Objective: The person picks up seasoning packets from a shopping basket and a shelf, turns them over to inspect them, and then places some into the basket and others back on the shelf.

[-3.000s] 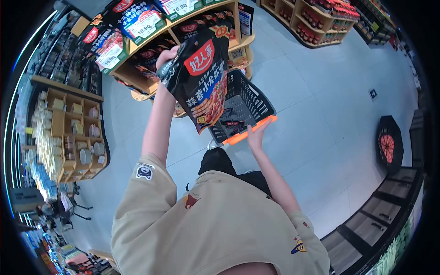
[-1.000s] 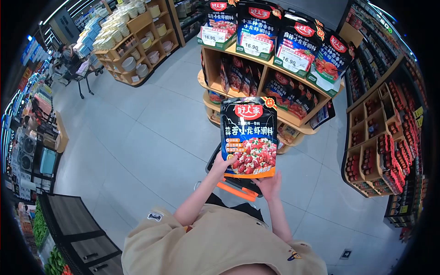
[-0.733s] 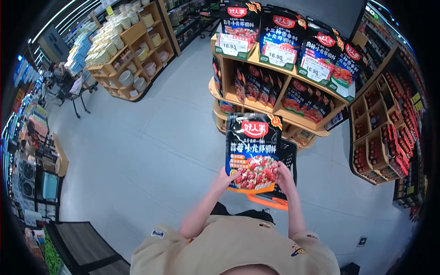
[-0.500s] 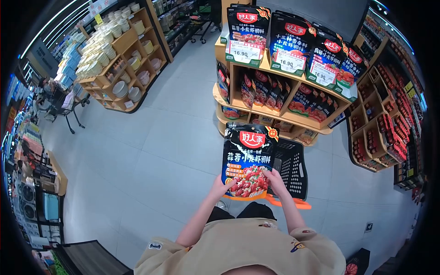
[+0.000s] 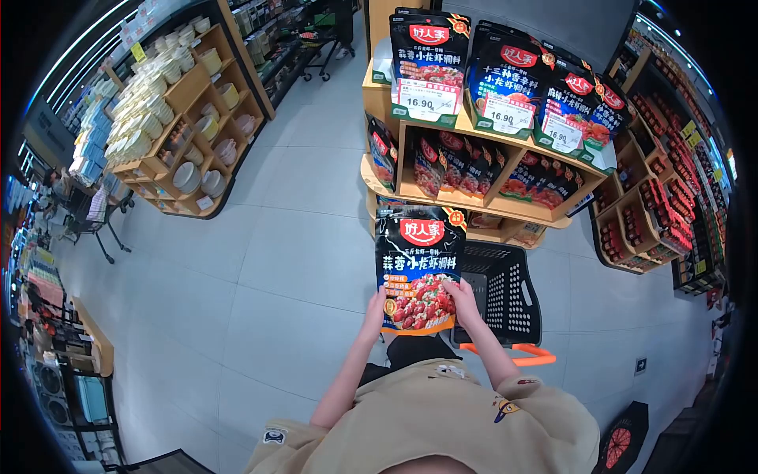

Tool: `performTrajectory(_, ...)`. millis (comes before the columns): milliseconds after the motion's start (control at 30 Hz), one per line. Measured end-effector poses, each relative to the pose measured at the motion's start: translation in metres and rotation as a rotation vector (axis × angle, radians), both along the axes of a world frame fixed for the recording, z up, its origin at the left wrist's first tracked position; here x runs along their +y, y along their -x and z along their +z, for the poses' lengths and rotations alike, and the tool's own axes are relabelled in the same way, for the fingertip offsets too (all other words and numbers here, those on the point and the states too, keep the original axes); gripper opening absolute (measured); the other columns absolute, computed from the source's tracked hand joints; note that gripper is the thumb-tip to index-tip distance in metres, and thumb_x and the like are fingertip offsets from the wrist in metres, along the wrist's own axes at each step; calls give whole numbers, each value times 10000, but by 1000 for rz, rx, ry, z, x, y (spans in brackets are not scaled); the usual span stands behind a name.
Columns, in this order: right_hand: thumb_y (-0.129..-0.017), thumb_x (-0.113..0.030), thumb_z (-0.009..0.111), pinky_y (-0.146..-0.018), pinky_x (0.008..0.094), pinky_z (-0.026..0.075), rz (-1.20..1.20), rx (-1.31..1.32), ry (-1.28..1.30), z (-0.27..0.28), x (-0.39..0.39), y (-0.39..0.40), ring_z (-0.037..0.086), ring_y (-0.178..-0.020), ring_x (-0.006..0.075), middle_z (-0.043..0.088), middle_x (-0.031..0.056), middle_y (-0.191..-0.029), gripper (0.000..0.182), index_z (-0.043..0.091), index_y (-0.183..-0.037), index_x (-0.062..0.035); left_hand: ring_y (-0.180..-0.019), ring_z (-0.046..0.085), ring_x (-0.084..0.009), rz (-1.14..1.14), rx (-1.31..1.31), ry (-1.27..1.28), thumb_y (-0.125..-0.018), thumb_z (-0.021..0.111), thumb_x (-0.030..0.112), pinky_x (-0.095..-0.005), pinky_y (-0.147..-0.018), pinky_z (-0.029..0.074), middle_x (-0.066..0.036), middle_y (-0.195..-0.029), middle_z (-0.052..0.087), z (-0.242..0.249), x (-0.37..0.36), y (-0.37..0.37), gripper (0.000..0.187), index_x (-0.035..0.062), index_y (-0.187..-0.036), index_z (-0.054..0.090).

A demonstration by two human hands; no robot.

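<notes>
Between my hands, upright and facing me, is a large black seasoning pouch (image 5: 420, 265) with a red logo, white lettering and a picture of crayfish. My left hand (image 5: 375, 308) grips its lower left edge. On the lower right edge my right hand (image 5: 462, 302) is closed, thumb over the front. Most of the fingers are hidden behind the pouch. Just to the right, partly behind my right forearm, a black shopping basket (image 5: 513, 288) with an orange handle (image 5: 527, 355) stands on the floor.
Ahead is a wooden display stand (image 5: 466, 207) with similar pouches and 16.90 price cards. A shelf of bowls (image 5: 193, 142) stands at the far left, near a shopping cart (image 5: 95, 209). Red goods fill a shelf (image 5: 643, 213) on the right. A person stands by a cart (image 5: 316, 51) at the back.
The pouch, still in both hands, has moved slightly left and up in view. My left thumb has shifted from its front to its edge. The surroundings have shifted with my head.
</notes>
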State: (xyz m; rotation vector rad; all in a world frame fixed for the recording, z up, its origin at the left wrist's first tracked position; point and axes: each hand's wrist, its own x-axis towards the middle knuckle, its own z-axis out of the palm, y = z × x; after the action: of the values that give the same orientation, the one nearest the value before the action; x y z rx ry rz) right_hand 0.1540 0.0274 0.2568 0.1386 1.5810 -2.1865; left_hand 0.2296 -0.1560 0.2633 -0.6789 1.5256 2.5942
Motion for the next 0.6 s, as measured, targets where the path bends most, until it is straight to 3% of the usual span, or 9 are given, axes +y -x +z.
performTrajectory(67,-800,-126,502,-708,235,432,-37,12,-5,2,-13,15,545,-778,93,575,53,-868,191,507,-949,-7,-883,515,-101,-48,57,74,-891,300,343,-239,-780,399,-66,-994,536,-5,-13,23,414,3,-1080,442)
performTrajectory(233,-800,-116,497,-716,236,430,-125,151,-32,8,-39,70,546,-785,96,576,55,-889,189,511,-954,-7,-843,526,-118,-65,229,267,-894,313,280,-258,-748,407,-100,-937,561,-6,-41,99,360,-28,-1004,464)
performTrajectory(300,-801,-105,496,-710,228,428,-141,214,-29,30,-46,96,544,-770,86,576,45,-880,182,515,-954,-8,-806,532,-132,-108,277,625,-886,342,243,-295,-706,412,-143,-871,573,-4,-58,132,321,-39,-924,491)
performTrajectory(400,-802,-110,505,-635,205,421,-134,409,-74,59,-52,146,513,-703,48,576,18,-805,148,545,-881,8,-701,532,-269,-108,494,878,-847,412,186,-334,-618,407,-160,-769,553,39,-79,187,241,-38,-861,502)
performTrajectory(467,-800,-101,505,-630,201,416,-117,523,-147,88,-56,182,500,-701,40,569,7,-788,136,550,-862,10,-685,510,-306,-42,646,1196,-813,454,141,-346,-571,400,-161,-742,534,88,-91,220,188,-36,-830,515)
performTrajectory(500,-794,-95,509,-627,200,413,-132,573,-166,106,-59,198,493,-698,37,564,0,-774,132,551,-857,13,-667,513,-296,-9,716,1168,-791,475,115,-346,-553,396,-158,-723,531,107,-96,237,155,-32,-805,525)
performTrajectory(533,-780,-85,517,-611,216,412,-168,719,-257,122,-63,215,503,-670,65,566,10,-756,129,551,-863,9,-649,516,-286,26,787,1136,-769,497,88,-347,-536,392,-155,-705,527,123,-102,254,122,-27,-779,535)
performTrajectory(600,-750,-73,535,-585,254,410,-322,1131,-505,164,-72,243,525,-626,150,572,45,-727,145,552,-874,-1,-610,518,-290,27,805,1372,-735,524,38,-343,-513,395,-146,-674,527,145,-121,288,67,-23,-757,543)
